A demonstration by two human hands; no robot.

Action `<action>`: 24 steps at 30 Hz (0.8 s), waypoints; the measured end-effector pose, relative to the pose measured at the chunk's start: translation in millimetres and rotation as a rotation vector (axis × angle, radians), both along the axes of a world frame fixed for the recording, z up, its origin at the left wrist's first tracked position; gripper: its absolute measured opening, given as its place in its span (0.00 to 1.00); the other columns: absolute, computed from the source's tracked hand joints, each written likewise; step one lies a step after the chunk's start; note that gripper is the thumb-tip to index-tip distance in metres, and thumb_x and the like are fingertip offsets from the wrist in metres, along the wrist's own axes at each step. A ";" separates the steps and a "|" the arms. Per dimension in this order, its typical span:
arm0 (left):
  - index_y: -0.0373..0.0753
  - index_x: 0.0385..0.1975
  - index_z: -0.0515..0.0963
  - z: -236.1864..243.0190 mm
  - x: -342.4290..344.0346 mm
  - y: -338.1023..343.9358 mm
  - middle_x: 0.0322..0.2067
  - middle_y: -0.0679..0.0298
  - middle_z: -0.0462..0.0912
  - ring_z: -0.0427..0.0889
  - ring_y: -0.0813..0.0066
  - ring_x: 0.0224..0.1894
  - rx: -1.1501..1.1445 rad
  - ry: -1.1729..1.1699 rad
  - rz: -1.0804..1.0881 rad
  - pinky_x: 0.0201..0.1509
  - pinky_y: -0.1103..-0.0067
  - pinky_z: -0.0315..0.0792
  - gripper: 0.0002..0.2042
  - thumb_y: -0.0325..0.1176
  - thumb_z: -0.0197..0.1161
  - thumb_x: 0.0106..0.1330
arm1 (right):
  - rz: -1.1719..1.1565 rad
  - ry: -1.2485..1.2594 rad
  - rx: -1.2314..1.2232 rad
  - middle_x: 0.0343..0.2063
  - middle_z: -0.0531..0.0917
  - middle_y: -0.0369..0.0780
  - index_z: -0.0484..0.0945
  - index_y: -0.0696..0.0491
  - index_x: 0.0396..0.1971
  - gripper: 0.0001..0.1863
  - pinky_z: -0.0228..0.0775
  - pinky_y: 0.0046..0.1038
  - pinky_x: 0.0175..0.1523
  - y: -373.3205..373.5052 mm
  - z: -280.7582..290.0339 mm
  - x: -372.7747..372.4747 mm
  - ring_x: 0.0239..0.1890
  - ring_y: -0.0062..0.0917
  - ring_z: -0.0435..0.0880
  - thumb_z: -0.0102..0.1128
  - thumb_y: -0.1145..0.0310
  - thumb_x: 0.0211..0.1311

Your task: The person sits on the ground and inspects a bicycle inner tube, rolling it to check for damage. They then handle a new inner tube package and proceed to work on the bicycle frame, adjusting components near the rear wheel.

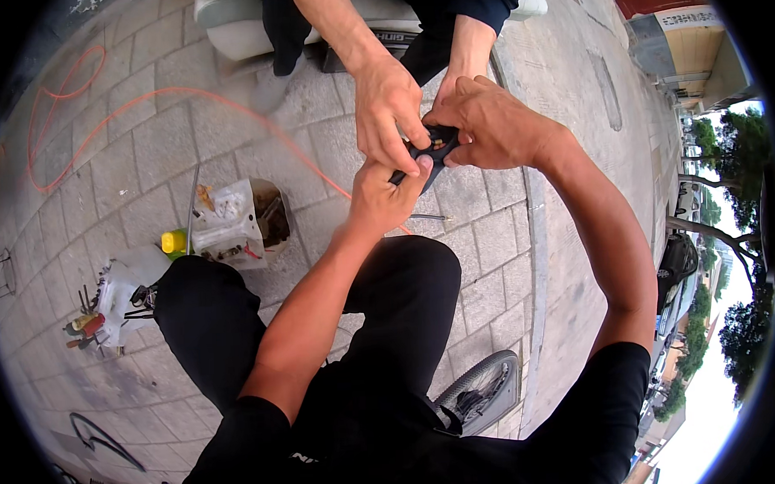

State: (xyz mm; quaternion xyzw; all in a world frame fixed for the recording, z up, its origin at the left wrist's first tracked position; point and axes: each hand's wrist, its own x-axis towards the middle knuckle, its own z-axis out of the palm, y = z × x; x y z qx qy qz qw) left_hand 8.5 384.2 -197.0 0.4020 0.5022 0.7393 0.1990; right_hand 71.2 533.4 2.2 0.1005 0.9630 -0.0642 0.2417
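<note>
Pavement (499,255) of grey blocks spreads under the work, and above it, just right of the upper middle of the frame, sits a black part (440,156) with small brass-coloured bits (438,144) showing in its opening. The left hand (384,195) is clamped on the near, left side of this part, thumb laid along its edge. The right hand (496,123) reaches round from the right, thumb and fingers closed on the other side. A co-worker's hand (389,105) comes down from the top, fingertips touching the part; the co-worker's other hand (450,86) is largely hidden behind the right hand, so its grip cannot be told. Left of centre stands a round tub (286,222), brown inside, with dark contents too unclear to name. Touching its left side is a whitish plastic holder (224,205), bag or box I cannot tell, with small dark bits and a red piece near its bottom. A bottle (174,242) with a yellow cap is just beside it, and a thin metal rod (192,206) leans there. At the lower left, a white plastic sheet or bag (129,289) lies with hand tools (87,325) at its edge, some with red and yellow handles. An orange hose (186,91) curves across the upper left.
</note>
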 end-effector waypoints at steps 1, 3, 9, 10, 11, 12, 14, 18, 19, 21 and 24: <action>0.38 0.39 0.83 0.1 -0.2 -0.6 0.33 0.52 0.86 0.86 0.50 0.35 -0.008 -0.001 0.000 0.38 0.64 0.77 0.08 0.37 0.68 0.72 | 0.001 0.039 0.001 0.43 0.85 0.46 0.85 0.50 0.53 0.26 0.71 0.39 0.63 -0.5 -1.4 0.6 0.55 0.42 0.78 0.78 0.62 0.51; 0.38 0.40 0.84 -2.1 0.3 -0.3 0.33 0.52 0.87 0.87 0.49 0.35 -0.006 0.002 0.022 0.37 0.64 0.77 0.08 0.37 0.69 0.72 | -0.002 0.120 0.003 0.42 0.85 0.47 0.87 0.52 0.49 0.24 0.72 0.39 0.62 -3.1 -3.9 2.6 0.54 0.43 0.78 0.78 0.63 0.50; 0.41 0.41 0.84 1.8 1.3 -3.4 0.34 0.53 0.87 0.87 0.48 0.37 -0.153 -0.070 0.014 0.38 0.62 0.78 0.08 0.38 0.70 0.70 | 0.001 0.135 -0.100 0.37 0.83 0.49 0.88 0.55 0.46 0.22 0.73 0.38 0.61 -0.7 -10.3 1.3 0.52 0.42 0.80 0.78 0.65 0.49; 0.42 0.41 0.84 5.6 2.6 -5.4 0.35 0.52 0.87 0.87 0.48 0.38 -0.200 -0.085 0.011 0.39 0.62 0.78 0.08 0.38 0.71 0.69 | 0.009 0.151 -0.108 0.37 0.84 0.49 0.88 0.55 0.47 0.22 0.73 0.38 0.61 -0.5 -11.4 2.4 0.52 0.42 0.80 0.78 0.65 0.49; 0.42 0.41 0.84 9.0 3.1 -7.2 0.36 0.52 0.87 0.87 0.48 0.39 -0.247 -0.100 0.010 0.40 0.62 0.78 0.08 0.38 0.71 0.69 | 0.018 0.166 -0.116 0.37 0.84 0.49 0.88 0.56 0.47 0.23 0.73 0.38 0.61 0.2 -12.3 4.2 0.52 0.42 0.80 0.78 0.66 0.49; 0.43 0.42 0.85 7.7 3.7 -7.2 0.37 0.52 0.87 0.87 0.48 0.40 -0.239 -0.094 0.008 0.40 0.62 0.78 0.09 0.38 0.71 0.69 | 0.028 0.182 -0.124 0.36 0.84 0.49 0.88 0.56 0.47 0.23 0.73 0.38 0.61 0.5 -13.1 6.2 0.52 0.42 0.80 0.78 0.66 0.49; 0.44 0.42 0.85 2.6 3.9 -5.2 0.39 0.52 0.87 0.87 0.48 0.42 -0.225 -0.079 0.003 0.41 0.61 0.78 0.09 0.39 0.71 0.68 | 0.041 0.223 -0.139 0.37 0.85 0.47 0.88 0.55 0.47 0.23 0.73 0.38 0.59 0.5 -14.8 9.6 0.51 0.42 0.80 0.79 0.68 0.48; 0.44 0.44 0.86 -2.8 5.3 -2.1 0.39 0.53 0.87 0.86 0.46 0.42 -0.151 -0.063 0.082 0.41 0.60 0.78 0.09 0.37 0.71 0.68 | 0.018 0.174 -0.089 0.36 0.85 0.49 0.88 0.56 0.47 0.23 0.73 0.37 0.59 -6.8 -8.1 1.3 0.51 0.42 0.80 0.78 0.65 0.50; 0.44 0.44 0.86 -3.1 6.9 -1.7 0.39 0.53 0.87 0.86 0.46 0.43 -0.143 -0.060 0.109 0.42 0.60 0.78 0.09 0.37 0.72 0.68 | 0.022 0.181 -0.094 0.36 0.85 0.49 0.89 0.56 0.46 0.22 0.73 0.38 0.59 -6.9 -9.1 1.1 0.51 0.42 0.80 0.78 0.65 0.50; 0.44 0.43 0.86 0.5 7.8 -0.3 0.39 0.53 0.87 0.86 0.46 0.43 -0.102 -0.019 0.168 0.42 0.60 0.78 0.09 0.37 0.72 0.67 | 0.026 0.185 -0.094 0.35 0.85 0.49 0.89 0.56 0.45 0.21 0.73 0.38 0.58 -5.8 -11.8 2.9 0.51 0.42 0.80 0.77 0.65 0.50; 0.43 0.42 0.86 1.7 7.8 2.9 0.39 0.52 0.87 0.86 0.46 0.43 -0.037 0.063 0.246 0.42 0.60 0.78 0.08 0.36 0.72 0.67 | 0.018 0.200 -0.094 0.33 0.85 0.49 0.90 0.57 0.41 0.19 0.73 0.38 0.58 -9.5 -10.2 3.0 0.50 0.43 0.80 0.78 0.65 0.49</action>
